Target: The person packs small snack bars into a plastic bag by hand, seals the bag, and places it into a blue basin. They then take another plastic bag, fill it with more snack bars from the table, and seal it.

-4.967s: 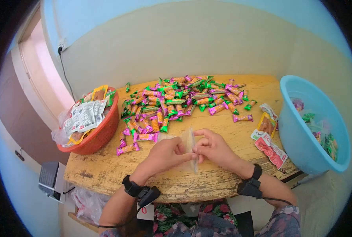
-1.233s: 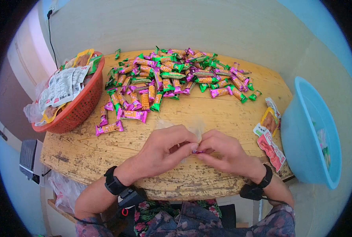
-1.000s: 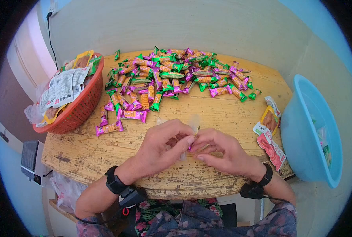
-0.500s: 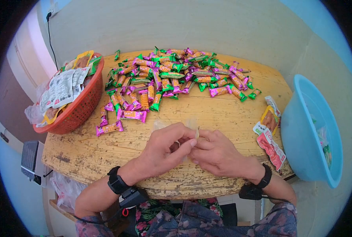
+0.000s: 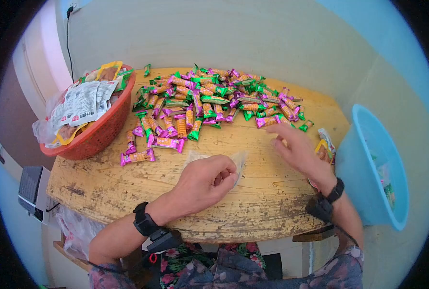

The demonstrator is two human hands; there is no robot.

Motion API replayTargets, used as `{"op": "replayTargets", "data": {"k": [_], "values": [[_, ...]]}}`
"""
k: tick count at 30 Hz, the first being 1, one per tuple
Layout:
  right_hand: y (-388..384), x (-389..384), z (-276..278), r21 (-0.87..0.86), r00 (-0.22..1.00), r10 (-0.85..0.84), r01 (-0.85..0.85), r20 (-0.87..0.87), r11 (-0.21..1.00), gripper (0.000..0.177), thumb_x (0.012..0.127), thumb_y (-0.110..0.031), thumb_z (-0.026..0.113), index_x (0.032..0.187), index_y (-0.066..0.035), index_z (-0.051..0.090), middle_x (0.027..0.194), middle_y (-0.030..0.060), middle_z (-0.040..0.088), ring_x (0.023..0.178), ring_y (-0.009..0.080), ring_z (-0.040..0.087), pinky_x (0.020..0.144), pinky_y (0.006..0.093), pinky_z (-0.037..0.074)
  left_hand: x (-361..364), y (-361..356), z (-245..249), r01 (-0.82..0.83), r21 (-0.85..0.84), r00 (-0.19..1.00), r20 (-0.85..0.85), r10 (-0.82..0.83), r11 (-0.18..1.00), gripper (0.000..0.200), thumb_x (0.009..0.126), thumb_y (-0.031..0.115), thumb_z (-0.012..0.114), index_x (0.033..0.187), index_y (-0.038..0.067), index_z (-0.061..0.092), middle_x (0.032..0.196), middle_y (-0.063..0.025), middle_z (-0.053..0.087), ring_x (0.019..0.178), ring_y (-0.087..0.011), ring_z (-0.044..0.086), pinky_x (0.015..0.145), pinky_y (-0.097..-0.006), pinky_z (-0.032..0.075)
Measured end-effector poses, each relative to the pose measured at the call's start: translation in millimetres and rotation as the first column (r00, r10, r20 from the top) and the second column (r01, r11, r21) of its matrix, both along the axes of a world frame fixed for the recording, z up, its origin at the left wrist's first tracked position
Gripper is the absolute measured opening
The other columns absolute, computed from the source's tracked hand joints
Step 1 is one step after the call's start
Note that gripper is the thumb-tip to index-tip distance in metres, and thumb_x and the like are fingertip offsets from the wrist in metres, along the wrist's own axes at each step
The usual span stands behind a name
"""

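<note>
My left hand [image 5: 206,182] is closed on a clear plastic bag [image 5: 241,163] over the middle of the table, with parts of the bag showing on both sides of the fingers. My right hand [image 5: 299,153] is apart from it, fingers loosely stretched and nothing visible in them. Its fingertips are just in front of the right side of a heap of small wrapped snacks [image 5: 195,98] in purple and green wrappers. Partly behind the right hand lies a yellow snack packet [image 5: 324,150].
A red basket [image 5: 106,137] heaped with silver and yellow packets stands at the table's left edge. On the right, a blue basin [image 5: 356,178] holds some wrapped items. The worn wooden table [image 5: 253,219] has a curved front edge close to my body.
My right hand has left the bag and moved right and forward towards the heap. My left hand keeps hold of the bag. The view has shifted slightly.
</note>
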State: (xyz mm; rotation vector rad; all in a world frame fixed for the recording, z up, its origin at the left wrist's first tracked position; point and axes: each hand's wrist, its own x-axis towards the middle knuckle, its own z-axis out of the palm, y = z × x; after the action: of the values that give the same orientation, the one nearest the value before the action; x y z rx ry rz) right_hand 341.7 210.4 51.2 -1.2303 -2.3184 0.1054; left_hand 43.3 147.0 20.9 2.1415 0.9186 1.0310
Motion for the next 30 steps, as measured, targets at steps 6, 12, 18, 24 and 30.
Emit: {"op": "replayTargets", "data": {"k": [6, 12, 18, 24, 30], "values": [[51.7, 12.1, -5.5, 0.128, 0.947, -0.209, 0.182, 0.245, 0.975, 0.039, 0.093, -0.005, 0.063, 0.132, -0.008, 0.066, 0.12, 0.0173, 0.071, 0.114, 0.0382, 0.066, 0.095, 0.0478, 0.054, -7.6, -1.1, 9.4, -0.022, 0.039, 0.984, -0.176, 0.029, 0.999, 0.024, 0.091, 0.027, 0.078, 0.099, 0.006, 0.069, 0.076, -0.0081, 0.069, 0.068, -0.0223, 0.069, 0.062, -0.0377, 0.053], [68.1, 17.8, -22.6, 0.1, 0.925, -0.158, 0.132, 0.345, 0.986, 0.031, 0.092, -0.01, 0.065, 0.123, -0.007, 0.068, 0.113, 0.0166, 0.073, 0.107, 0.0392, 0.069, 0.087, 0.0515, 0.056, -12.6, 5.8, 4.2, -0.014, 0.051, 0.986, -0.164, 0.022, 0.999, 0.019, 0.092, 0.022, 0.074, 0.094, 0.004, 0.068, 0.075, -0.0105, 0.069, 0.068, -0.0243, 0.07, 0.063, -0.0383, 0.054], [20.4, 2.7, -6.2, -0.172, 0.99, -0.13, 0.118, -0.059, 0.978, 0.022, 0.09, -0.016, 0.075, 0.109, -0.006, 0.07, 0.098, 0.0104, 0.072, 0.086, 0.0275, 0.071, 0.073, 0.0422, 0.056, -13.2, 8.2, 5.6, -0.045, -0.055, 0.995, -0.092, 0.039, 0.998, 0.015, 0.093, 0.015, 0.072, 0.096, 0.001, 0.067, 0.075, -0.0104, 0.069, 0.067, -0.0209, 0.068, 0.063, -0.036, 0.054], [-60.4, -36.8, 9.1, -0.094, 0.955, 0.115, -0.145, -0.273, 0.985, 0.016, 0.089, -0.006, 0.073, 0.103, -0.004, 0.068, 0.092, 0.0074, 0.066, 0.073, 0.0187, 0.066, 0.065, 0.0341, 0.053, -11.2, 7.7, 7.0, -0.071, -0.128, 0.996, -0.064, 0.063, 0.989, 0.015, 0.095, 0.014, 0.071, 0.097, 0.0, 0.066, 0.075, -0.0062, 0.066, 0.065, -0.0146, 0.062, 0.061, -0.0323, 0.052], [-74.3, -45.9, 0.8, -0.035, 0.963, 0.147, -0.158, -0.225, 0.987, 0.017, 0.085, -0.002, 0.075, 0.1, -0.003, 0.068, 0.089, 0.0103, 0.063, 0.074, 0.02, 0.067, 0.065, 0.0338, 0.054, -9.9, 6.4, 4.5, -0.069, -0.11, 0.997, 0.036, 0.073, 0.992, 0.013, 0.098, 0.013, 0.069, 0.099, 0.0, 0.065, 0.076, -0.0028, 0.063, 0.064, -0.0089, 0.058, 0.057, -0.0293, 0.048]]}}
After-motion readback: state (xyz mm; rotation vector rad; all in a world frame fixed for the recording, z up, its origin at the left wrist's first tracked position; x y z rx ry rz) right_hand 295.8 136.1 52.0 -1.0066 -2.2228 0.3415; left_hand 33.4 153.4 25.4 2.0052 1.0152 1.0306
